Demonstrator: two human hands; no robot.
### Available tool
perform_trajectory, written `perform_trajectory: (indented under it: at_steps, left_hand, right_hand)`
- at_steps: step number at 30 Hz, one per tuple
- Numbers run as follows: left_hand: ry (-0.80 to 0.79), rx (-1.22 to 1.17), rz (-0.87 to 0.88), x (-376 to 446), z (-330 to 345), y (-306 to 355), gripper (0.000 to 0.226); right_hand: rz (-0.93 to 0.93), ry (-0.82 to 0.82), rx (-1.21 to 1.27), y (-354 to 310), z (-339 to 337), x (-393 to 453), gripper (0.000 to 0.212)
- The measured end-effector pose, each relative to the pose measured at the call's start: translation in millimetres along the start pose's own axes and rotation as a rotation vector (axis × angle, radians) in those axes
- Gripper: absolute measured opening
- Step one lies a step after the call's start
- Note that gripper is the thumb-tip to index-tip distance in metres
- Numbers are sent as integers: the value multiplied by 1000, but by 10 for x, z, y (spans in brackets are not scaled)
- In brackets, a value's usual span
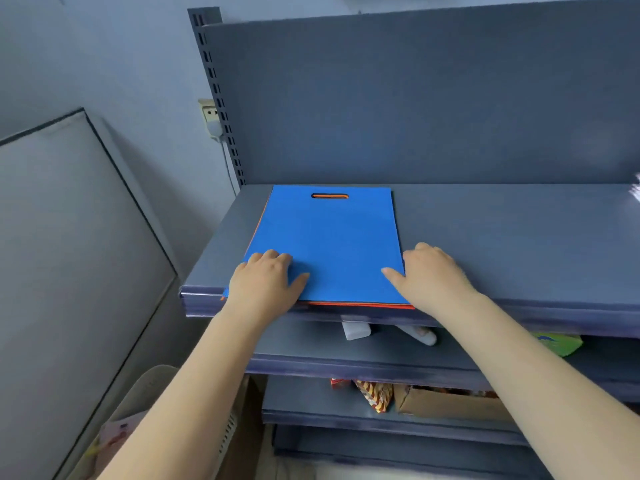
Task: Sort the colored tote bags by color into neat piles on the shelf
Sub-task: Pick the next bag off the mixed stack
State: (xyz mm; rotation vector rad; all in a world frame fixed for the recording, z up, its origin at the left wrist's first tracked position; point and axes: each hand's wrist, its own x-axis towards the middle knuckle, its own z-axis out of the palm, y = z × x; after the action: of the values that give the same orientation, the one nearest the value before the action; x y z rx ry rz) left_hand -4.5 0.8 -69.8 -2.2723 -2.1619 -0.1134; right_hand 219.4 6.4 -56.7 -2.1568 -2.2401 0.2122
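Grey metal shelves (485, 237) stand against a pale wall, with a tall grey back panel (415, 98) behind the top one. On the top shelf, near its left end, lies a flat pile of tote bags. The blue bag (325, 244) is on top, with its handle slot (329, 196) toward the back panel. Orange bags (360, 304) lie under it; only thin orange edges show along the front and the left side, and orange shows through the slot.

The left hand (265, 284) rests on the near left corner of the blue bag. Its fingers are bent at the knuckles and close together, with the thumb stuck out flat on the bag. The right hand (429, 275) is at the near right corner. Its thumb lies on the blue bag and its fingers curl down beside the pile's right edge. I cannot tell if those fingers hold the edge.

On the shelf below sit some white things (356, 330) and a green packet (561, 342). Lower down are a cardboard box (446, 403) and a striped snack pack (375, 394). A plug socket (210, 117) is on the wall to the left of the shelves.
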Motion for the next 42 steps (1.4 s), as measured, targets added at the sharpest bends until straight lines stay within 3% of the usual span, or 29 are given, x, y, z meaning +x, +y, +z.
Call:
perform_trajectory:
  at_steps: [5, 11, 14, 20, 24, 27, 31, 38, 42]
  left_hand:
    - [41, -137, 3, 56, 99, -48, 45]
    - [44, -306, 82, 56, 98, -135, 53]
    - [39, -369, 89, 102, 75, -201, 41]
    - [169, -334, -111, 290, 74, -445, 27]
    - [94, -288, -263, 369, 92, -523, 46]
    - [75, -409, -329, 419, 114, -526, 43]
    - [104, -501, -385, 470, 87, -500, 28]
    - [210, -359, -315, 416, -1, -479, 40]
    - [347, -259, -302, 313, -71, -483, 22]
  right_hand:
    - [120, 50, 158, -18, 82, 160, 47]
    - [191, 206, 520, 5, 89, 181, 28]
    - [217, 228, 555, 17, 118, 184, 20]
    - [198, 392, 597, 161, 130, 236, 14]
    - [196, 452, 756, 269, 126, 232, 7]
    - [187, 494, 852, 329, 140, 249, 6]
    - [225, 521, 977, 390, 141, 277, 8]
    - [177, 516, 1172, 447, 135, 250, 16]
    - [113, 471, 1268, 422, 119, 214, 31]
